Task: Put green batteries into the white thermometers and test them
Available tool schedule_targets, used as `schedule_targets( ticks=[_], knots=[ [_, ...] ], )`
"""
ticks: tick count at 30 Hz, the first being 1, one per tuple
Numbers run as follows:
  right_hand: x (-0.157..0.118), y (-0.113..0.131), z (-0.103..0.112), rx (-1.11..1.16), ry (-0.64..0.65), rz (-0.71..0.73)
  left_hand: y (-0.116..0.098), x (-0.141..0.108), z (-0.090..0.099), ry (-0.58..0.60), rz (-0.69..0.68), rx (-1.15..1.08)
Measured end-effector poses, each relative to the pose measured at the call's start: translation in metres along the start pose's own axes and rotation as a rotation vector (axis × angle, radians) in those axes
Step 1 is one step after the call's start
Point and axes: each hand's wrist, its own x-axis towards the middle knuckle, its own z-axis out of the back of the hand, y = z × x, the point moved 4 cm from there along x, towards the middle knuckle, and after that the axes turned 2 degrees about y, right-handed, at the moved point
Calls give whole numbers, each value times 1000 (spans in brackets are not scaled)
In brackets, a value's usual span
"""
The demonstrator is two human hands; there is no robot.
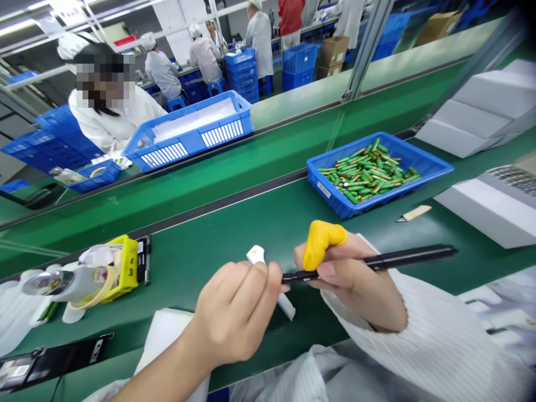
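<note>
A black pen (410,258) is held level between my two hands above the green bench. My right hand (355,279) is closed round its middle, with a yellow finger cot (322,240) over the bent index finger. At the pen's narrower left end, the fingers of my left hand (238,307) are pinched shut. Those fingers hide the very tip, so I cannot tell whether a cap or another part is in them. Beneath the hands lies a white plastic piece (286,307), partly covered by my left hand.
A blue tray (435,166) of green-and-gold cylindrical parts stands behind my hands. Near it lie a small craft knife (414,213) and white boxes (481,206). A yellow basket (133,259) with a bottle sits at left. Across the divider, a co-worker (113,120) sits behind a blue crate (218,128).
</note>
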Motion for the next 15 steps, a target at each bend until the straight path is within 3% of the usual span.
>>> schedule_targets(
  ticks=[3, 15],
  knots=[
    [-3, -1, -6, -74, -86, 50, -7, 2, 3, 34, 64, -110],
    [-10, -15, -19, -315, 1, 213, -1, -7, 5, 304, 559, -743]
  ],
)
